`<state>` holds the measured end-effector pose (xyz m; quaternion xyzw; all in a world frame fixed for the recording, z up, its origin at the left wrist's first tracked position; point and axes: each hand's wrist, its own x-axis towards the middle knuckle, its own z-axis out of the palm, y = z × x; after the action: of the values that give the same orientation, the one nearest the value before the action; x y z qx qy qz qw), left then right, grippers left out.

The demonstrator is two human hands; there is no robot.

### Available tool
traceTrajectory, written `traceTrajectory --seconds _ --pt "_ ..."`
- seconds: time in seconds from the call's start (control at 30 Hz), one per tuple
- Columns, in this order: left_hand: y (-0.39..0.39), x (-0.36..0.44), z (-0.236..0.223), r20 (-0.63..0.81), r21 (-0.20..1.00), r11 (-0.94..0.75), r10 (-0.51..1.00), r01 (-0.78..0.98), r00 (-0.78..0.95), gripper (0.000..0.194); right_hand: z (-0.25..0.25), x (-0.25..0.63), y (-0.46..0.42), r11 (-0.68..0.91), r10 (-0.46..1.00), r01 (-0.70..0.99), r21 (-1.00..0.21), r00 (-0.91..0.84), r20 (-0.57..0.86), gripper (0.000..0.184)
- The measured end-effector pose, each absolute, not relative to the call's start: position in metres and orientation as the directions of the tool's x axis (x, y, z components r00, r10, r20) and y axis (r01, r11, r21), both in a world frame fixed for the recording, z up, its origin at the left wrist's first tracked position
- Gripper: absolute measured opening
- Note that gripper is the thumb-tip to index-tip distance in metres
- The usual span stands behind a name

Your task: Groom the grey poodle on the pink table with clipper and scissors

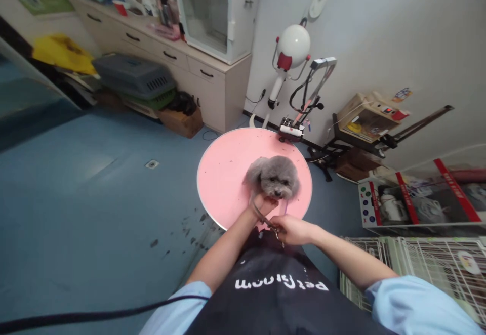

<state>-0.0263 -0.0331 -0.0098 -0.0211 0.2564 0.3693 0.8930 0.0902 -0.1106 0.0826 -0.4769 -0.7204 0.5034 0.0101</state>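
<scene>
blue floor point(114, 213), pale wall point(379, 36), beige drawer cabinet point(190, 72)

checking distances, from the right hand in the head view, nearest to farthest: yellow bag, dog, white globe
From the right hand:
1. Dog, just ahead, on the table
2. White globe, beyond the table
3. Yellow bag, far left

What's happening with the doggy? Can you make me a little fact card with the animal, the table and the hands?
Animal: fluffy grey dog
Where: on a round pink table
Left hand: under the dog's chin
Right hand: seems to hold a brown strap, with shiny metal bits by the fingers
Apron: black, white letters
Floor: blue, dark bits near the table
</scene>
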Motion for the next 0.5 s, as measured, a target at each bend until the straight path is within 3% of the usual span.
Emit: traceTrajectory --seconds 0.1,0.17,0.2,0.33,0.43,0.5 --pt "-0.03 -0.03 -0.002 -0.501 0.169 0.717 0.653 -0.676 0.567 0.022 0.076 0.096 -0.135 0.096 0.805 0.627 -0.773 -0.506 -0.311 0.018" --pt "-0.027 -0.03 0.009 -0.494 0.194 0.691 0.682 -0.696 0.539 0.017 0.069 0.102 -0.15 0.033 0.914 0.564 -0.825 -0.35 -0.203 0.012" --pt "-0.026 -0.03 0.015 -0.488 0.209 0.68 0.695 -0.703 0.528 0.014 0.065 0.103 -0.157 -0.026 0.953 0.526 -0.85 -0.243 -0.18 0.019" --pt "-0.024 -0.03 0.033 -0.524 0.252 0.673 0.699 -0.696 0.486 0.013 0.05 0.097 -0.165 -0.2 0.98 0.34 -0.919 0.053 -0.194 0.04" --pt "-0.024 -0.032 0.038 -0.568 0.27 0.685 0.681 -0.677 0.463 0.022 0.043 0.079 -0.158 -0.273 0.961 0.141 -0.952 0.088 -0.262 0.044" --pt "-0.024 -0.032 0.039 -0.57 0.283 0.684 0.683 -0.672 0.456 0.025 0.044 0.063 -0.156 -0.401 0.913 -0.123 -0.908 0.035 -0.407 0.046"
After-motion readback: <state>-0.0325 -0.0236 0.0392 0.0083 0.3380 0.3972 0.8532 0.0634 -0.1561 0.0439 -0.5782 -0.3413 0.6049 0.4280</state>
